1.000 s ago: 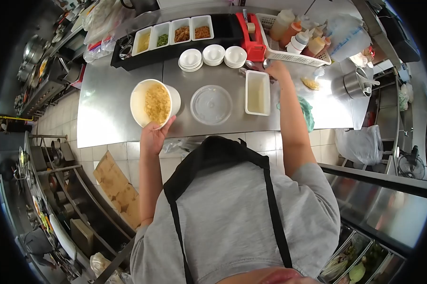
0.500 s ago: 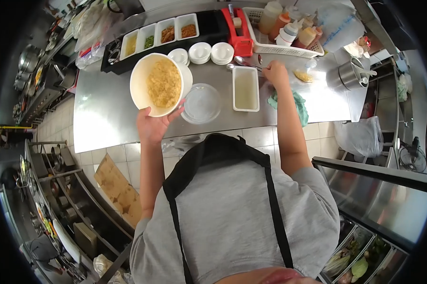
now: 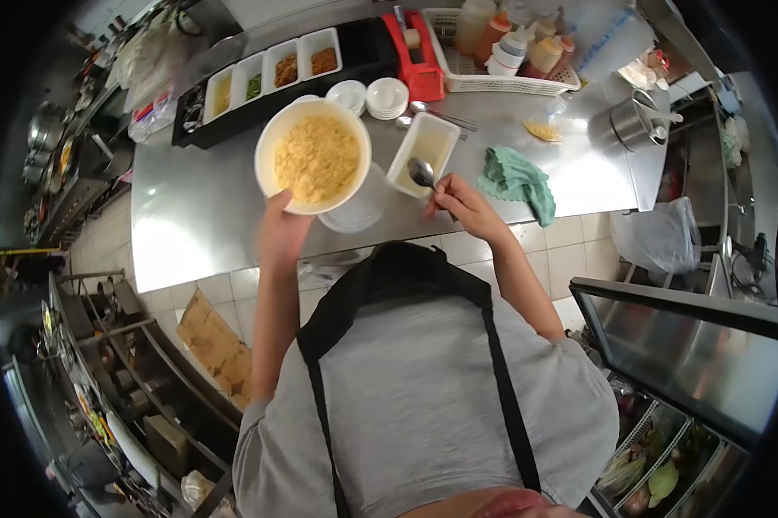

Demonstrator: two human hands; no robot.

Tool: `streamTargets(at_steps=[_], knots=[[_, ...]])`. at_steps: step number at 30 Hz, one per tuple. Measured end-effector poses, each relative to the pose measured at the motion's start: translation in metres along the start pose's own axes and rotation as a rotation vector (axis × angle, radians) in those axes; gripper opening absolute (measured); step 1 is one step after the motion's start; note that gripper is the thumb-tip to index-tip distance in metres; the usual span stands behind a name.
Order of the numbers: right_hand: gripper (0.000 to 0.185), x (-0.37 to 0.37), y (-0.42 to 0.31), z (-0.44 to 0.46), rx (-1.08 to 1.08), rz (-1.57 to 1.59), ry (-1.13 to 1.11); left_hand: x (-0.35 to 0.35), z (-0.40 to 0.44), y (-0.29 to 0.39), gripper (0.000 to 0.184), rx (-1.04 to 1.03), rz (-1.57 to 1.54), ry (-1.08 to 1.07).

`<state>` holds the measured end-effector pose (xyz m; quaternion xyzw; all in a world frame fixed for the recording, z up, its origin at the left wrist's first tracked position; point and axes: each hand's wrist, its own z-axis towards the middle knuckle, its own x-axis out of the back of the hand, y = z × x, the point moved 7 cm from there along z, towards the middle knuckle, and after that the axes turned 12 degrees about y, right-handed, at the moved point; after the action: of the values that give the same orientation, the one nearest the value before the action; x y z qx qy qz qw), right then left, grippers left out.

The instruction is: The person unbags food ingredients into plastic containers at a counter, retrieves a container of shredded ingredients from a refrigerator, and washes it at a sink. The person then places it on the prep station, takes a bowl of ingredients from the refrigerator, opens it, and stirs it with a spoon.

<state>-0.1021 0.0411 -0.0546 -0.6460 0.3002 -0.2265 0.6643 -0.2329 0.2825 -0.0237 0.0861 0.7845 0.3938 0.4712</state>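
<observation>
A white tub with crumbly yellow food inside is held by my left hand, thumb on its rim. The tub is raised over the steel counter and tilted a little toward me. My right hand grips a metal spoon, its bowl over the near end of a white rectangular container. That container holds something pale. Partly under the tub lies a clear round lid. To the right of my right hand is a crumpled green cloth.
Behind stand a black rack of white food trays, stacked small white bowls, a red dispenser and a white basket of squeeze bottles. More spoons lie near the bowls. A metal pot stands at the right.
My right hand has come back toward me from the spoons, now with a spoon in it. The tub in my left hand has moved right, over the lid. The rectangular container has turned askew.
</observation>
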Motion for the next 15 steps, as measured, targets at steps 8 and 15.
streamTargets(at_steps=[8, 15], knots=[[0.005, -0.037, -0.151, 0.026, 0.856, -0.938, 0.362, -0.015, 0.018, 0.002, 0.071, -0.218, 0.240, 0.086], [0.024, -0.088, -0.151, 0.079, 0.849, -1.235, 0.284, -0.046, 0.040, -0.009, 0.082, -0.296, 0.341, 0.006]])
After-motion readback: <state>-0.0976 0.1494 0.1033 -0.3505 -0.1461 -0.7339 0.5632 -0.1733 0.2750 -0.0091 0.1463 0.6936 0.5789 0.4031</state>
